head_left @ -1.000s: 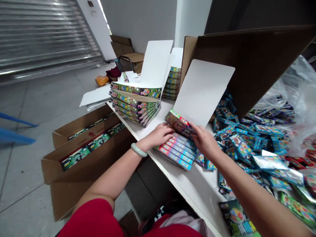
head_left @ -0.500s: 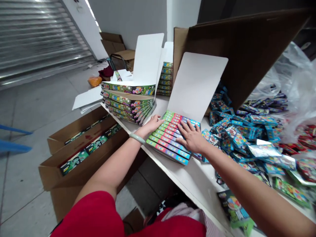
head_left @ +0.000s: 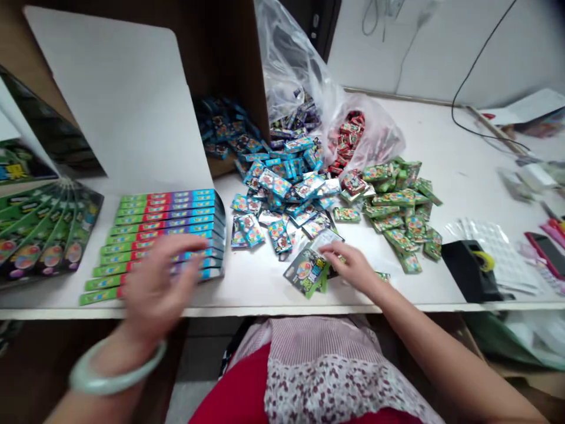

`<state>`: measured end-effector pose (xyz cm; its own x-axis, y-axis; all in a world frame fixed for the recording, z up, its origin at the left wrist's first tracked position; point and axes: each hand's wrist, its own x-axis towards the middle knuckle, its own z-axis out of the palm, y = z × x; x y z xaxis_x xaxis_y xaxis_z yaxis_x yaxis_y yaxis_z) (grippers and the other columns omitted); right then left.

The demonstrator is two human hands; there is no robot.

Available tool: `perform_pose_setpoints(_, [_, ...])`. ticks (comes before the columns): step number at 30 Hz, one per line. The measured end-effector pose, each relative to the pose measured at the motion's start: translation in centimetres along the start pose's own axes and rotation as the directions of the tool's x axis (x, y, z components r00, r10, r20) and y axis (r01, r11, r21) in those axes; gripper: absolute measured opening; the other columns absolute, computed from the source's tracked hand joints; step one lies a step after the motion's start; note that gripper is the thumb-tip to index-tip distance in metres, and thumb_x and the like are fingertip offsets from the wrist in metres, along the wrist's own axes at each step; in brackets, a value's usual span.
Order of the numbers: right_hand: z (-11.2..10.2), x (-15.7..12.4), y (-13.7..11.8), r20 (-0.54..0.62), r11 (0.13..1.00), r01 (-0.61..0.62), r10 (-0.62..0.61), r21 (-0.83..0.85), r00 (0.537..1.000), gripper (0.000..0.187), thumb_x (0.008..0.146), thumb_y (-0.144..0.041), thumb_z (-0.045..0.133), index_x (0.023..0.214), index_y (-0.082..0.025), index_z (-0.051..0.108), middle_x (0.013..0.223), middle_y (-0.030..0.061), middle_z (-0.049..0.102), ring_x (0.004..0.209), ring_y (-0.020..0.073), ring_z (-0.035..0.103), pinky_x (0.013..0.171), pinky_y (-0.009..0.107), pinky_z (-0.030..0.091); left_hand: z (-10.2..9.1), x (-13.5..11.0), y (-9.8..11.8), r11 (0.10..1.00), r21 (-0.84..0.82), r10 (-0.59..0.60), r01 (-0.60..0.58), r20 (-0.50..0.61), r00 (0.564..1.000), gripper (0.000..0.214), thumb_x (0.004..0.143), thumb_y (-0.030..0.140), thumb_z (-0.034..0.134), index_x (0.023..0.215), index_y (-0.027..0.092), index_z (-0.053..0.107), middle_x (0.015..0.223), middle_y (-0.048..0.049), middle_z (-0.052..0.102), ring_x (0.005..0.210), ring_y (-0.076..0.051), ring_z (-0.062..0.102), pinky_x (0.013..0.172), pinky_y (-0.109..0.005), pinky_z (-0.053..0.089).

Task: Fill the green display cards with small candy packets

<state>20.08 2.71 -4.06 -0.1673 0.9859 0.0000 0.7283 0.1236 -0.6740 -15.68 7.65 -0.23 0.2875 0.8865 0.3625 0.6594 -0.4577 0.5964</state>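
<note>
A dark green card packet (head_left: pixel 306 271) with a round colourful picture lay near the front edge of the white worktop (head_left: pixel 459 176). The right hand (head_left: pixel 351 266) was just beside it, under a silvery packet (head_left: pixel 326 239). The grip of this hand was half closed, and I could not tell if it held anything. The left hand (head_left: pixel 159 288), blurred by movement, was open above a fanned row of long flat boxes in green, red and blue (head_left: pixel 163 232), and wore a pale green bangle (head_left: pixel 110 377). A white card sheet (head_left: pixel 110 100) stood behind the row. Loose blue packets (head_left: pixel 276 188) and green packets (head_left: pixel 395 206) lay heaped near a clear plastic bag (head_left: pixel 291 65). A black tape dispenser (head_left: pixel 470 271) stood on the right.
</note>
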Motion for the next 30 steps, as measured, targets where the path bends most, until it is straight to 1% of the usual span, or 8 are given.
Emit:
perform_pose_setpoints(1, [-0.7, 0.3, 1.3, -0.047, 0.985, -0.080, 0.074, -0.150, 0.996, 0.026, 0.094, -0.023, 0.046, 0.110, -0.017, 0.065, 0.109, 0.0098, 0.070, 0.101, 0.0213, 0.062, 0.090, 0.035, 0.048, 2.8, 0.3, 2.6, 0.990, -0.102, 0.109, -0.093, 0.166, 0.980, 0.020, 0.094, 0.028, 0.045, 0.113, 0.028, 0.052, 0.113, -0.0020, 0.062, 0.105, -0.019, 0.059, 0.093, -0.036, 0.049])
perform_pose_setpoints(2, [-1.1, 0.7, 2.3, -0.073, 0.955, -0.129, 0.113, -0.268, 0.991, 0.029, 0.093, -0.024, 0.048, 0.116, -0.015, 0.062, 0.115, 0.0120, 0.067, 0.106, 0.0236, 0.060, 0.093, 0.037, 0.046, 5.7, 0.6, 4.8, 0.977, -0.152, 0.195, -0.153, 0.318, 0.928, 0.022, 0.094, 0.028, 0.046, 0.114, 0.026, 0.054, 0.114, -0.0038, 0.063, 0.105, -0.019, 0.060, 0.093, -0.036, 0.050])
perform_pose_setpoints(4, [-1.1, 2.0, 3.1, -0.055, 0.907, -0.145, 0.134, -0.396, 0.989, 0.041, 0.089, -0.027, 0.055, 0.126, -0.009, 0.056, 0.123, 0.0171, 0.062, 0.114, 0.0283, 0.054, 0.098, 0.040, 0.042, 11.1, 1.2, 7.8, 0.970, -0.139, 0.244, -0.201, 0.527, 0.814, 0.038, 0.090, 0.033, 0.054, 0.125, 0.020, 0.049, 0.129, -0.0124, 0.057, 0.122, -0.026, 0.052, 0.103, -0.043, 0.044])
perform_pose_setpoints(6, [-0.5, 2.9, 3.0, -0.029, 0.899, -0.136, 0.137, -0.416, 0.990, 0.053, 0.085, -0.031, 0.062, 0.128, -0.002, 0.052, 0.123, 0.0221, 0.060, 0.115, 0.0316, 0.052, 0.099, 0.041, 0.040, 14.9, 1.4, 8.9, 0.981, -0.033, 0.170, -0.191, 0.620, 0.766, 0.057, 0.084, 0.036, 0.062, 0.133, 0.014, 0.044, 0.145, -0.0192, 0.041, 0.139, -0.033, 0.032, 0.112, -0.050, 0.033])
perform_pose_setpoints(8, [0.3, 3.4, 2.6, -0.026, 0.884, -0.154, 0.159, -0.440, 0.987, 0.058, 0.083, -0.032, 0.065, 0.128, 0.002, 0.050, 0.121, 0.0255, 0.058, 0.113, 0.0333, 0.051, 0.098, 0.041, 0.040, 16.8, 1.3, 9.0, 0.986, 0.069, 0.070, -0.151, 0.654, 0.753, 0.063, 0.082, 0.033, 0.064, 0.136, 0.012, 0.040, 0.152, -0.0199, 0.031, 0.145, -0.035, 0.016, 0.115, -0.053, 0.025])
perform_pose_setpoints(14, [0.4, 4.9, 2.6, -0.032, 0.849, -0.246, 0.261, -0.468, 0.965, 0.053, 0.080, -0.041, 0.067, 0.115, -0.002, 0.057, 0.111, 0.0234, 0.059, 0.106, 0.0328, 0.053, 0.091, 0.039, 0.042, 17.2, 1.4, 8.2, 0.992, 0.117, -0.040, -0.050, 0.659, 0.751, 0.074, 0.079, 0.035, 0.068, 0.140, 0.011, 0.034, 0.157, -0.0206, 0.015, 0.146, -0.034, 0.009, 0.117, -0.049, 0.020])
perform_pose_setpoints(21, [0.6, 6.1, 2.7, -0.008, 0.846, -0.263, 0.292, -0.464, 0.956, 0.060, 0.070, -0.044, 0.075, 0.110, -0.002, 0.057, 0.110, 0.0234, 0.060, 0.106, 0.0321, 0.056, 0.090, 0.037, 0.042, 18.0, 2.9, 8.7, 0.987, 0.145, -0.133, 0.064, 0.541, 0.830, 0.073, 0.067, 0.026, 0.077, 0.130, 0.017, 0.040, 0.138, -0.0153, 0.042, 0.132, -0.033, 0.035, 0.110, -0.046, 0.030])
perform_pose_setpoints(30, [1.2, 8.4, 2.8, -0.034, 0.923, -0.210, 0.210, -0.324, 0.977, 0.031, 0.078, -0.038, 0.068, 0.096, -0.013, 0.062, 0.101, 0.0160, 0.067, 0.096, 0.0270, 0.063, 0.080, 0.033, 0.045, 17.6, 4.3, 8.6, 0.969, 0.180, -0.238, 0.170, 0.491, 0.838, 0.053, 0.069, 0.020, 0.074, 0.114, 0.017, 0.046, 0.120, -0.0120, 0.047, 0.118, -0.030, 0.042, 0.100, -0.041, 0.036])
